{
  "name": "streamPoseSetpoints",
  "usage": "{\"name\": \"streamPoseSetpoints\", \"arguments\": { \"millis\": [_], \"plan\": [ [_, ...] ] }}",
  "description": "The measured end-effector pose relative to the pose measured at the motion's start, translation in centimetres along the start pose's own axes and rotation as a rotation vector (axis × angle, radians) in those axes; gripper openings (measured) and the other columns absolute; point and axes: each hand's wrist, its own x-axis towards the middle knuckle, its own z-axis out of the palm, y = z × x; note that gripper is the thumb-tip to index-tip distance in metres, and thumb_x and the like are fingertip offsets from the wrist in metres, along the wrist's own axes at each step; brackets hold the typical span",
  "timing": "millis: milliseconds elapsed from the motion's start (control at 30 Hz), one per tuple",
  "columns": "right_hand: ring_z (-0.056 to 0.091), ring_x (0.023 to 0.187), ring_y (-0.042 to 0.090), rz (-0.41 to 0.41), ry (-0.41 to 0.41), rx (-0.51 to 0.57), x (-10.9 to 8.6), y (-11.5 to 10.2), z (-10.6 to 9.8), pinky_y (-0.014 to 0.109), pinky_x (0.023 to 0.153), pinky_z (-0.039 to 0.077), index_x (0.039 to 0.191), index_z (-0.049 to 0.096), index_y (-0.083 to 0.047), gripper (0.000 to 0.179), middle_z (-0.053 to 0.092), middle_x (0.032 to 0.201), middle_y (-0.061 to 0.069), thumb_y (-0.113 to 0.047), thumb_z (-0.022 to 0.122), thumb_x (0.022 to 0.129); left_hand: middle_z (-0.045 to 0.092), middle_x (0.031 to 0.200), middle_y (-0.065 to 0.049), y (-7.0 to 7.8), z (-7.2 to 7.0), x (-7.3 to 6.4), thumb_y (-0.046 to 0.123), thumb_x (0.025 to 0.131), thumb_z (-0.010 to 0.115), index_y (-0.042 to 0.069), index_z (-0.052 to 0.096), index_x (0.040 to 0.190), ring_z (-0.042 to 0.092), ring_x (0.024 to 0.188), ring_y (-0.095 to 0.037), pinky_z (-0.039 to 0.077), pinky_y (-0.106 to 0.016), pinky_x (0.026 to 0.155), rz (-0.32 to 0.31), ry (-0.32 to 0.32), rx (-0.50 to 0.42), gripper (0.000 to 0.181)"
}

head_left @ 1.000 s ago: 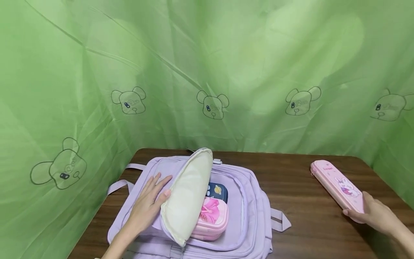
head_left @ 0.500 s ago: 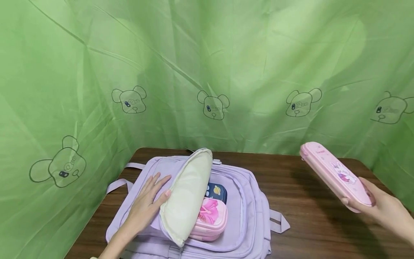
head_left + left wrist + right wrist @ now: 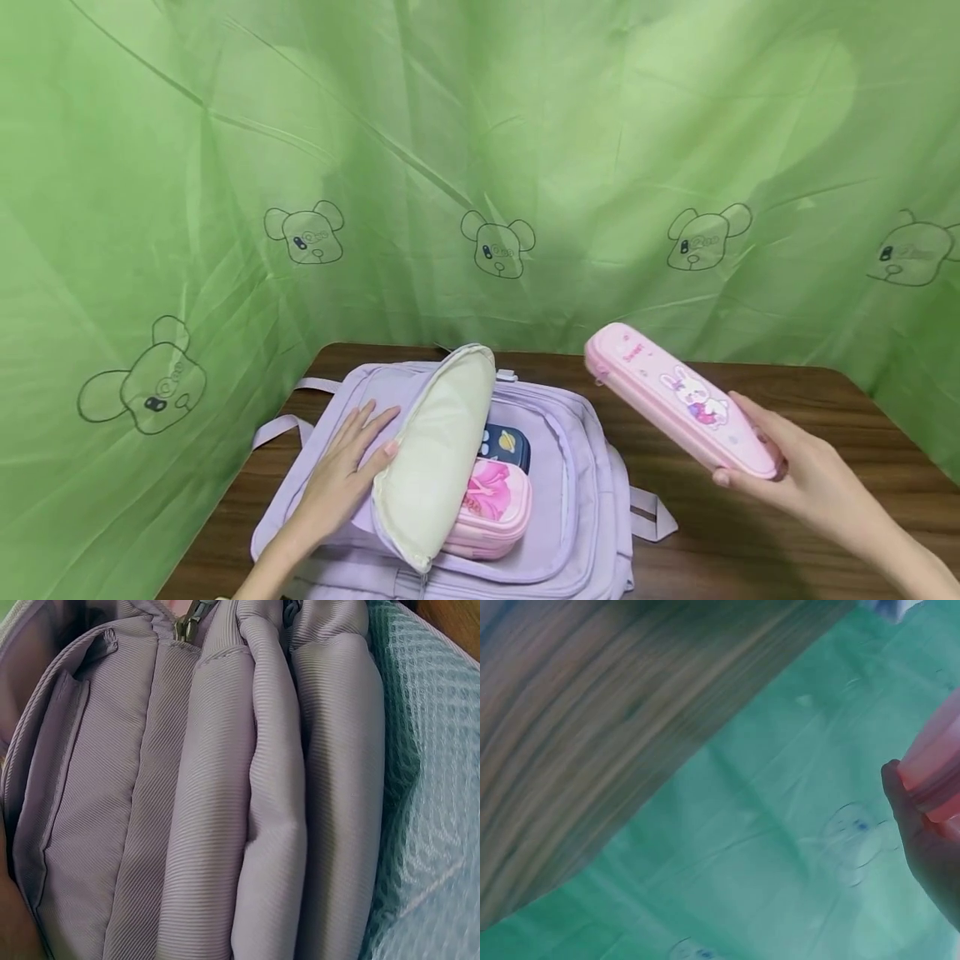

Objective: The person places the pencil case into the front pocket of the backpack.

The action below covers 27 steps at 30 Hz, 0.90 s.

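My right hand (image 3: 798, 467) grips the near end of a pink pencil case (image 3: 678, 400) with a rabbit print, thumb on one side and fingers on the other. The case is in the air, tilted, right of a lilac backpack (image 3: 592, 500). In the right wrist view only a blurred corner of the pencil case (image 3: 937, 761) shows. My left hand (image 3: 341, 467) rests with spread fingers on the backpack's folded-back front flap (image 3: 438, 458), cream lining showing. In the unzipped pocket lie a pink flower pencil case (image 3: 495, 500) and a navy planet-print case (image 3: 506, 443), both partly hidden by the flap.
The backpack lies on a brown wooden table (image 3: 720, 550). One strap (image 3: 652, 515) sticks out to its right, others to the left. Green curtains (image 3: 585, 167) with bear-face drawings enclose the table at the back and sides.
My right hand has lifted the rabbit pencil case off the table and carried it left towards the backpack. The left hand and the flap stay where they were.
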Motion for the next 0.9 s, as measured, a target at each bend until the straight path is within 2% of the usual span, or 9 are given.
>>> {"name": "streamPoseSetpoints", "arguments": {
  "millis": [167,300,433,567,767,900],
  "plan": [
    [0.055,0.086,0.002,-0.099,-0.024,0.035,0.4,-2.3,1.2,0.007,0.074,0.039,0.140,0.043,-0.010,0.101,0.060,0.117,0.012,-0.030,0.090,0.054,0.029,0.148,-0.016,0.0,-0.1,0.0,0.036,0.096,0.049,0.023,0.045,0.139,0.018,0.135,-0.042,0.013,-0.069,0.099,0.008,0.004,0.000,0.046],
    [0.057,0.094,0.006,-0.212,-0.038,0.083,0.8,-3.1,2.4,0.006,0.082,0.037,0.136,0.048,-0.007,0.096,0.059,0.120,0.007,-0.035,0.089,0.053,0.029,0.148,-0.015,0.0,-0.1,0.0,0.037,0.095,0.049,0.024,0.045,0.140,0.018,0.136,-0.041,0.013,-0.069,0.099,0.005,0.004,0.001,0.046],
    [0.056,0.098,0.008,-0.264,-0.064,0.121,1.1,-3.5,3.6,0.006,0.086,0.033,0.132,0.052,-0.008,0.089,0.058,0.120,0.004,-0.036,0.088,0.056,0.028,0.149,-0.014,-0.1,0.0,0.0,0.038,0.096,0.048,0.025,0.044,0.140,0.018,0.136,-0.040,0.013,-0.069,0.098,0.004,0.002,0.004,0.046],
    [0.057,0.096,0.008,-0.247,-0.093,0.133,1.5,-4.0,4.4,0.006,0.084,0.034,0.133,0.050,-0.007,0.088,0.058,0.119,0.002,-0.035,0.088,0.058,0.028,0.149,-0.013,-0.1,0.0,0.0,0.038,0.096,0.048,0.025,0.044,0.140,0.018,0.136,-0.040,0.014,-0.070,0.098,0.002,0.002,0.008,0.046],
    [0.051,0.098,0.004,-0.134,-0.072,0.214,2.4,-4.4,5.0,0.006,0.084,0.033,0.128,0.047,-0.003,0.088,0.055,0.118,0.002,-0.027,0.090,0.056,0.027,0.150,-0.012,-0.1,0.0,0.1,0.039,0.096,0.047,0.026,0.043,0.140,0.017,0.136,-0.039,0.014,-0.070,0.098,-0.005,-0.003,0.012,0.046],
    [0.051,0.097,0.004,-0.128,-0.076,0.275,2.8,-4.4,5.6,0.007,0.083,0.034,0.126,0.050,-0.007,0.082,0.053,0.116,-0.002,-0.023,0.090,0.056,0.027,0.150,-0.013,-0.1,-0.1,0.1,0.039,0.096,0.048,0.027,0.043,0.140,0.017,0.136,-0.039,0.014,-0.070,0.098,-0.001,-0.005,0.014,0.046]
  ]
}}
